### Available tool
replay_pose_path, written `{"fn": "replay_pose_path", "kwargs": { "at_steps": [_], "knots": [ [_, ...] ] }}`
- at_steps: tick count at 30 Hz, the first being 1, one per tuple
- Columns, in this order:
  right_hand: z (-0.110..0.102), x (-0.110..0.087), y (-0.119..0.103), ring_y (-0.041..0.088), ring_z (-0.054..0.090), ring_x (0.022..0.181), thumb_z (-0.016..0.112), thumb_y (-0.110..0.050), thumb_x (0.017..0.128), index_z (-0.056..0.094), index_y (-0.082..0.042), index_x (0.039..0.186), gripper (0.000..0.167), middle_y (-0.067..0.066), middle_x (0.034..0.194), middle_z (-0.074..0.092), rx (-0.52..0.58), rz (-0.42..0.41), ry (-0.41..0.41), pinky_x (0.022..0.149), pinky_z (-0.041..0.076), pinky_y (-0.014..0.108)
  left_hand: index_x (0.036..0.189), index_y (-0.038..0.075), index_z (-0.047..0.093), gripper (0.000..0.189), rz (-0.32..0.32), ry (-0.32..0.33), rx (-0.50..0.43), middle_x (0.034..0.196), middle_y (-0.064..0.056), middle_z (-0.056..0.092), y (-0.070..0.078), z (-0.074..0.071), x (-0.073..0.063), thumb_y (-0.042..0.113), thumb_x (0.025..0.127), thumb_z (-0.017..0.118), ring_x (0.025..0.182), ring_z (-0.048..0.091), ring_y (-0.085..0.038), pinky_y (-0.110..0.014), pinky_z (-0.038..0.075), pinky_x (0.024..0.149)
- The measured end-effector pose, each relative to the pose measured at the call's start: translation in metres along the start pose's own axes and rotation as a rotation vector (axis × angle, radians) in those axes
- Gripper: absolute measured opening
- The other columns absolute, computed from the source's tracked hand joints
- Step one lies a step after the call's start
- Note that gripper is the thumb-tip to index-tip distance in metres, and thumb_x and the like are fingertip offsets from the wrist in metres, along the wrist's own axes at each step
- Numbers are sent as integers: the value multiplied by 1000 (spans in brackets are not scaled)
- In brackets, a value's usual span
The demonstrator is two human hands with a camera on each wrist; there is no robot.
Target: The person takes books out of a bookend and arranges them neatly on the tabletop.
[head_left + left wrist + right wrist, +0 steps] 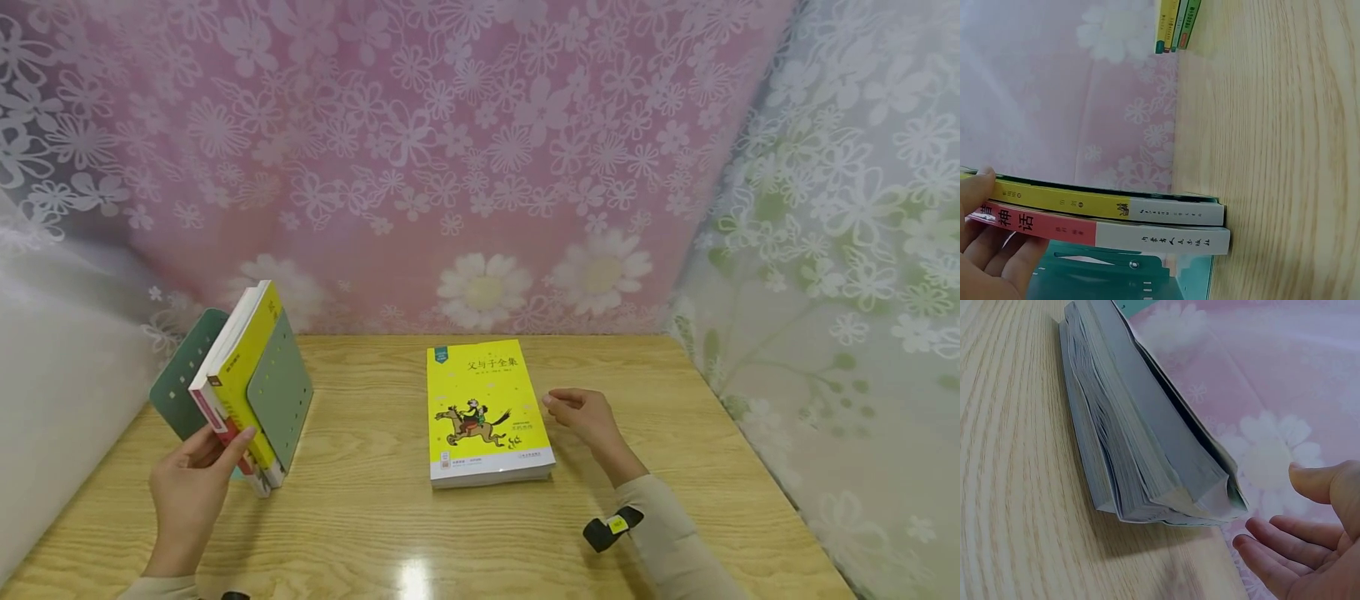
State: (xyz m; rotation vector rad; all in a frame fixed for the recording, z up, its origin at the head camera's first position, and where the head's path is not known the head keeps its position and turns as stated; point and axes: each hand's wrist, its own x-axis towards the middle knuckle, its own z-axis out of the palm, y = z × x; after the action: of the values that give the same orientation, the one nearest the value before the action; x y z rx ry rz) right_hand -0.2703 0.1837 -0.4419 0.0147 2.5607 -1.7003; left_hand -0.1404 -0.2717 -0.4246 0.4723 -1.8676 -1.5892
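On the left, my left hand (191, 487) pinches two upright books at their spines, thumb on the yellow book (258, 375) and fingers around the red-spined book (1054, 228). Both books stand side by side between the plates of a green metal bookend (283, 396), leaning slightly. My right hand (588, 417) is beside the right edge of a stack of books (480, 408), whose yellow top cover shows riders on a horse. In the right wrist view, the fingers (1275, 565) are loosely bent and hold nothing, near the corner of the stack's page edges (1129, 419).
The wooden table (360, 533) carries the bookend at left and the stack near the middle. A pink flowered curtain (420, 167) hangs along its back edge, with pale flowered cloth (847, 275) on the right. A black strap (611, 529) is at the right wrist.
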Motion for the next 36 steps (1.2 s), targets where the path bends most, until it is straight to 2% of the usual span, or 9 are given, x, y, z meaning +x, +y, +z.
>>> {"fn": "replay_pose_path", "kwargs": {
  "at_steps": [5,12,16,20,22,28,32,34,36],
  "knots": [
    [0,-1,-3,31,62,109,63,-24,94,59,4,126,42,22,123,61,-4,-3,2,93,52,43,119,-5,65,44,8,-7,106,80,36,60,2,-1,-3,8,80,79,74,62,13,-6,50,63],
    [1,-5,-4,31,60,112,63,-27,94,55,3,131,48,21,122,62,-5,-20,10,94,52,41,117,-5,66,41,66,10,144,79,38,59,1,-5,-10,4,79,77,73,61,15,-6,50,61],
    [3,-7,-5,32,59,114,61,-25,95,54,3,132,47,21,123,62,-13,-30,11,95,51,41,118,-3,66,40,96,55,122,88,30,61,-1,-5,-13,-3,79,74,77,61,13,-6,50,63],
    [4,-8,-5,32,58,116,61,-26,96,54,2,132,46,20,124,62,-20,-37,11,97,49,44,106,-5,71,27,155,83,165,89,20,66,-2,-2,-14,-3,79,72,76,59,13,-5,49,64],
    [5,-8,-5,32,57,117,61,-26,96,55,1,132,46,19,123,62,-24,-38,17,99,47,45,100,-5,72,21,165,91,208,91,11,70,-2,-1,-14,0,80,72,74,56,16,-4,48,61],
    [8,-11,-5,32,57,117,61,-28,95,57,-2,131,44,18,122,63,-70,-83,31,100,46,47,102,-9,70,24,146,78,245,88,5,68,1,0,-13,3,82,72,70,53,19,-8,49,51],
    [9,-12,-6,32,58,116,62,-28,95,58,-2,130,44,17,121,64,-81,-114,35,99,47,47,102,-12,69,24,173,43,259,95,-20,69,3,-1,-14,3,83,70,67,52,21,-9,48,46],
    [10,-13,-6,32,59,115,63,-29,95,58,-2,130,44,17,120,65,-77,-120,34,99,47,46,102,-12,69,24,180,32,267,93,-15,71,4,-3,-16,3,83,71,64,52,20,-10,47,43],
    [10,-14,-7,31,59,114,63,-31,94,58,-2,129,45,16,119,65,-77,-122,32,99,48,46,101,-11,70,23,168,25,272,81,3,72,5,-6,-19,3,82,72,57,53,17,-11,44,40]
  ]
}}
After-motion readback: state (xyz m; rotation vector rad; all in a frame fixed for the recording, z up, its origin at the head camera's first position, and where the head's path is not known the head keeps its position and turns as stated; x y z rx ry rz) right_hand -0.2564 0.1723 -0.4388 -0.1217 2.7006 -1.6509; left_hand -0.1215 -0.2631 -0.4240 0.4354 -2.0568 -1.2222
